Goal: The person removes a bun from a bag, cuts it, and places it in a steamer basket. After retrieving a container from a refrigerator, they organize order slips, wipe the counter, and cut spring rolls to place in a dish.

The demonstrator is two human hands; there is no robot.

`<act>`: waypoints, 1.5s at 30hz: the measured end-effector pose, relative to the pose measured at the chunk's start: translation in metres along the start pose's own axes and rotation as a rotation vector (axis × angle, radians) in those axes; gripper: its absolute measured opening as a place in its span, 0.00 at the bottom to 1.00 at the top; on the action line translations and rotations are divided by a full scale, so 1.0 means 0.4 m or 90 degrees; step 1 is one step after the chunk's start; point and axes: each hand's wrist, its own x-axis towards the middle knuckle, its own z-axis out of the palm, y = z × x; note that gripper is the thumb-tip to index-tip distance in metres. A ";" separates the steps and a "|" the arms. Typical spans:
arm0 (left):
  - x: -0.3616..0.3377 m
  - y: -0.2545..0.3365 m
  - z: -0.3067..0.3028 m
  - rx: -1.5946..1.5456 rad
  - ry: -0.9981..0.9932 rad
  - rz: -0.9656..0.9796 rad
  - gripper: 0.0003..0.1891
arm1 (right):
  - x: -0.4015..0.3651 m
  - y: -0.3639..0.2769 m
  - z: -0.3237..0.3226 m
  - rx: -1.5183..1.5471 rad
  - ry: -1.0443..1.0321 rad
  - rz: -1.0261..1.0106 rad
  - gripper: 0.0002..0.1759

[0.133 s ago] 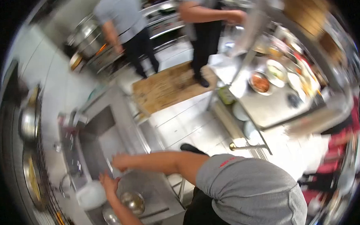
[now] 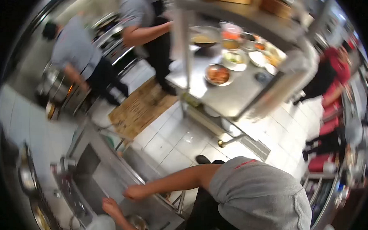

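Note:
Over the steel sink counter, my right hand [image 2: 134, 192] is closed near the counter's front edge, its fingers bunched. My left hand [image 2: 111, 206], also closed, is a little lower and to the left, above a white round bowl [image 2: 100, 227]. The two hands are apart, and whatever either may hold is too small or blurred to make out. Under my left forearm is a shiny metal bowl [image 2: 137, 223], partly hidden. The sink basin [image 2: 88, 159] lies beyond my hands.
A steel table [image 2: 216, 98] with food bowls [image 2: 218, 74] and an overhead shelf stands at the upper right. Two people [image 2: 78, 47] [image 2: 142, 31] in grey work near the stove. A person in red [image 2: 332, 69] is at the right. A wooden board [image 2: 141, 110] lies on the floor.
The view has swung, so the table and the people appear further left. My left hand's fingers were spread and are now closed. A person in red has come into view.

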 end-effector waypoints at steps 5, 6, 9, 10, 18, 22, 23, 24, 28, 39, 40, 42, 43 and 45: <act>-0.343 0.622 0.152 -0.307 -0.134 0.374 0.05 | -0.671 0.022 -0.130 -0.064 -0.079 0.141 0.10; -0.411 0.728 0.178 -0.365 -0.167 0.452 0.06 | -0.795 -0.023 -0.159 -0.027 -0.011 0.169 0.10; -0.608 1.056 0.229 -0.532 -0.266 0.608 0.09 | -1.094 -0.188 -0.272 0.047 0.104 0.223 0.10; -0.658 1.162 0.249 -0.603 -0.265 0.652 0.11 | -1.168 -0.241 -0.310 0.041 0.112 0.227 0.10; -0.920 1.582 0.280 -0.736 -0.268 0.624 0.09 | -1.544 -0.677 -0.669 -0.020 0.199 0.076 0.11; -0.950 1.517 0.225 -0.696 -0.314 0.683 0.16 | -1.575 -0.791 -0.848 -0.023 0.299 -0.189 0.09; -0.921 1.480 0.239 -0.654 -0.319 0.745 0.19 | -1.547 -0.809 -0.887 0.016 0.329 -0.256 0.09; -0.916 1.468 0.246 -0.454 -0.075 0.883 0.23 | -1.513 -0.824 -0.921 0.055 0.358 -0.320 0.08; -1.053 1.580 0.269 -0.896 -0.198 0.668 0.26 | -1.315 -0.803 -0.986 0.481 0.408 -0.537 0.13; -1.045 1.850 0.318 -1.375 -0.494 0.599 0.34 | -1.273 -0.461 -0.713 0.308 0.833 -0.243 0.35; -1.044 1.843 0.328 -1.365 -0.482 0.597 0.35 | -1.289 -0.450 -0.723 0.176 0.869 -0.170 0.34; -1.055 1.816 0.357 -1.310 -0.427 0.585 0.37 | -1.379 -0.461 -0.820 0.434 0.655 -0.296 0.33; -1.059 1.803 0.364 -1.261 -0.368 0.564 0.37 | -1.448 -0.465 -0.861 0.616 0.503 -0.408 0.33; -1.039 1.793 0.366 -1.008 -0.055 0.381 0.44 | -1.584 -0.453 -0.924 0.537 0.309 -0.376 0.34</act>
